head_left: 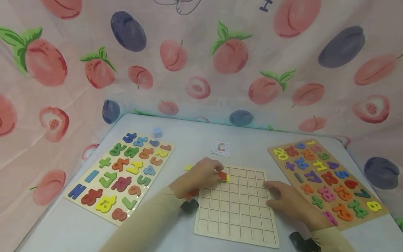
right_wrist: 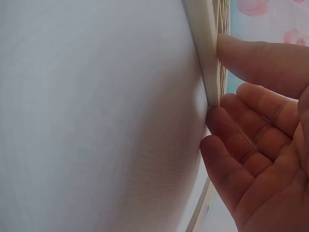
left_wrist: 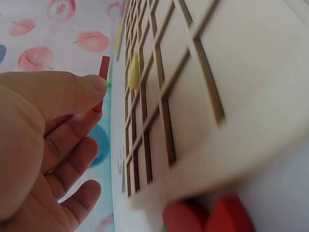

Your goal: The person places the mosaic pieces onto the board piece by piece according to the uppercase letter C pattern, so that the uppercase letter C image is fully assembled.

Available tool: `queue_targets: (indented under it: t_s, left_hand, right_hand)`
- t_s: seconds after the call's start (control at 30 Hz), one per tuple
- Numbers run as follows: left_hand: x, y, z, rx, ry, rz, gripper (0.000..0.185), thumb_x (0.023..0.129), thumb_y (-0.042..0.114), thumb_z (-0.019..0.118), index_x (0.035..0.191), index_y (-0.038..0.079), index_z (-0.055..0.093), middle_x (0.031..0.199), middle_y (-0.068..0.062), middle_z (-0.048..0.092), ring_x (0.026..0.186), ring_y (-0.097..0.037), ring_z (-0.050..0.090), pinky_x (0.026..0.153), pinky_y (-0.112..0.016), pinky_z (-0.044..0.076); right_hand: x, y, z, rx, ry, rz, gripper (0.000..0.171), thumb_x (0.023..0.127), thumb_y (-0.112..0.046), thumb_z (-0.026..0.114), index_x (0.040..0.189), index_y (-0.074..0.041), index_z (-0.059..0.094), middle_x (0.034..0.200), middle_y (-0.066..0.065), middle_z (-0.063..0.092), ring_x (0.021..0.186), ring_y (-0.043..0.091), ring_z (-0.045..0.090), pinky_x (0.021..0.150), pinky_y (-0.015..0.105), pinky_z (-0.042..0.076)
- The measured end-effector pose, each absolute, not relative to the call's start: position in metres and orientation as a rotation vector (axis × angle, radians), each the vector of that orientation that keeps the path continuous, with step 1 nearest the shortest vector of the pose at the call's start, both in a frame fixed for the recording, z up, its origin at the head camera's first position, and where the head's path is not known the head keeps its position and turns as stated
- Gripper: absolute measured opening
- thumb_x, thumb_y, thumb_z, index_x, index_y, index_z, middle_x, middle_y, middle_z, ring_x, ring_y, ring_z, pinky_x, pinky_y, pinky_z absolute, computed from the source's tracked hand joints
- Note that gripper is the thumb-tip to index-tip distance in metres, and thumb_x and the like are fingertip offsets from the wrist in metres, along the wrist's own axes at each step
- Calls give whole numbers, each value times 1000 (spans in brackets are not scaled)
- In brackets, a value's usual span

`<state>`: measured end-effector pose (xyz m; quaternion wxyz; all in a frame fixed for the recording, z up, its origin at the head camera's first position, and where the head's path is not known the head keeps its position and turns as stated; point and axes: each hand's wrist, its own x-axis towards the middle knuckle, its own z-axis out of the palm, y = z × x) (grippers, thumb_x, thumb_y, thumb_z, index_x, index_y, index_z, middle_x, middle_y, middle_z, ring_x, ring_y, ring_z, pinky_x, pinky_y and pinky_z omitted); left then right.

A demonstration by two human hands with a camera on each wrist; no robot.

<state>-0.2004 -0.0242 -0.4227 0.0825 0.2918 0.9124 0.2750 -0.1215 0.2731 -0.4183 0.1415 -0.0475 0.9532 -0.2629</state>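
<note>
Left hand (head_left: 203, 174) pinching a red tile (head_left: 222, 176) over the grid board (head_left: 235, 214), right hand (head_left: 287, 198) at its edge.
The board lies on the desk (head_left: 163, 224), between the two hands; the right one is relaxed, fingers slightly bent and parted, touching the board's right side and gripping nothing. Beside the left side, partly under the left wrist, are red pieces (head_left: 193, 192). The left thumb and forefinger hold the tile by its faces, the other fingers loosely curved; a yellow tile (head_left: 228, 178) sits on the grid just beside it. A yellow piece (head_left: 188, 168) shows near the far left corner. Number boards flank the grid, left (head_left: 105, 179) and right (head_left: 318, 189). Beyond are a card (head_left: 217, 148) marked C, a pale blue cube (head_left: 157, 132) and a peach-print curtain (head_left: 201, 52).
</note>
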Motion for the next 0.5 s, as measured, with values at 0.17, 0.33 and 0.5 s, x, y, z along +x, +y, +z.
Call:
queue_targets:
  t_s: [0.17, 0.33, 0.5]
  left_hand:
    - [-202, -12, -426, 865, 2691, 805, 32, 90, 20, 73, 120, 10, 70, 110, 3, 70, 109, -16, 58, 95, -28, 47]
    - [-203, -3, -429, 842, 2662, 793, 34, 91, 22, 73, 123, 10, 68, 114, 0, 69, 110, -14, 60, 96, -27, 47]
    - [-203, 2, -430, 842, 2655, 785, 37, 91, 23, 75, 124, 11, 67, 116, 0, 69, 110, -14, 60, 97, -30, 47]
  right_hand:
    - [-121, 273, -419, -116, 2743, -758, 63, 83, -20, 80, 139, -3, 56, 144, 22, 50, 136, 48, 37, 108, 63, 31]
    - [-121, 272, -420, -99, 2739, -761, 63, 83, -20, 80, 139, -4, 56, 144, 22, 50, 136, 48, 37, 108, 63, 31]
    - [-120, 272, -419, -113, 2750, -771, 63, 83, -20, 80, 139, -4, 56, 144, 22, 50, 136, 48, 38, 107, 63, 32]
